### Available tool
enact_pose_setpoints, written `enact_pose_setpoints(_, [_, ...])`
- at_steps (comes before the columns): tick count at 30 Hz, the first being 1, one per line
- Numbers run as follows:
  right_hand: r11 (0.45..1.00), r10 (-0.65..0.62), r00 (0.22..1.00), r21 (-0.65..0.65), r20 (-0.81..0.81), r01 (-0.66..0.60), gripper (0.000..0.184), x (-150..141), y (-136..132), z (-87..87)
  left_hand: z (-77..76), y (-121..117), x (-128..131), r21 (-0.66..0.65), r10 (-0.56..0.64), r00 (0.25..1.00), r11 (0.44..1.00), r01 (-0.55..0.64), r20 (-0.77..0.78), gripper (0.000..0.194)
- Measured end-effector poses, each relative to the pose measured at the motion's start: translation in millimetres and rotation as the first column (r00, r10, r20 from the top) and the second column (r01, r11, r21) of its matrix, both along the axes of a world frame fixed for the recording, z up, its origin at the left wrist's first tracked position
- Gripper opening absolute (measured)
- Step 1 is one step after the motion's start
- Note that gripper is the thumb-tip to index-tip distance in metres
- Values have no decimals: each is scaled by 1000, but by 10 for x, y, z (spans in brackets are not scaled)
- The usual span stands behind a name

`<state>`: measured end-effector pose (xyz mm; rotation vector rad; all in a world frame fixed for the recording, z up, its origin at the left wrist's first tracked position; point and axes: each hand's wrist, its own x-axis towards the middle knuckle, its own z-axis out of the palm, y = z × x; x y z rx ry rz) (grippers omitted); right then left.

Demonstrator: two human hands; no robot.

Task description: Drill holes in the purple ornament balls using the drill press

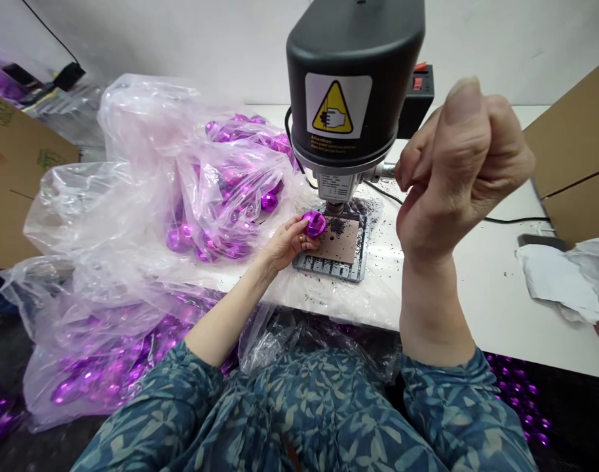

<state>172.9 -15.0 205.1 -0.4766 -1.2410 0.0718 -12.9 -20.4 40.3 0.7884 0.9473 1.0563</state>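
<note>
My left hand [286,244] grips a shiny purple ornament [314,224] by its side, just above a metal fixture plate [329,265] with a brown pad [339,240] on it. The ornament sits close beneath the head of a black benchtop machine [353,72], which carries a yellow hand-warning label. Dark glitter is scattered over the plate and the white table [496,275]. My right hand [457,170] is raised near the camera, right of the machine, with its fingers curled closed and its thumb on top. Nothing shows in it.
Clear plastic bags of purple ornaments [221,196] are heaped left of the machine and spill over the table edge. Cardboard box flaps [575,151] stand at the right, with crumpled white paper [560,278] below them. A black switch box [417,98] stands behind the machine.
</note>
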Motion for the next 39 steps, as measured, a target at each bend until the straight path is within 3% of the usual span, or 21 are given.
enact_pose_setpoints(5, [995,-99,993,-26,66,101,56,11,13,0,-68,22,82,79,53,995,996,-47,-85,60])
enact_pose_setpoints(10, [998,-36,999,-48,-18,35,59,-30,-62,45,-133,39,122,204,88,958,978,-31,-275,71])
enact_pose_setpoints(17, [997,-15,1000,-70,-5,15,61,-2,-51,28,-170,44,219,313,121,904,949,15,-411,67])
enact_pose_setpoints(24, [995,100,992,-20,-78,-102,53,-7,-64,23,-226,21,294,395,169,883,918,20,-439,59])
enact_pose_setpoints(31, [999,-29,998,18,56,28,44,73,105,-109,-185,-1,330,531,266,755,838,126,-599,52])
enact_pose_setpoints(34, [998,-56,996,-28,75,58,46,86,98,-108,-195,11,354,531,271,751,838,123,-602,51])
enact_pose_setpoints(39, [998,46,998,-44,34,-44,52,68,-32,-58,-212,15,347,496,229,780,860,117,-582,54])
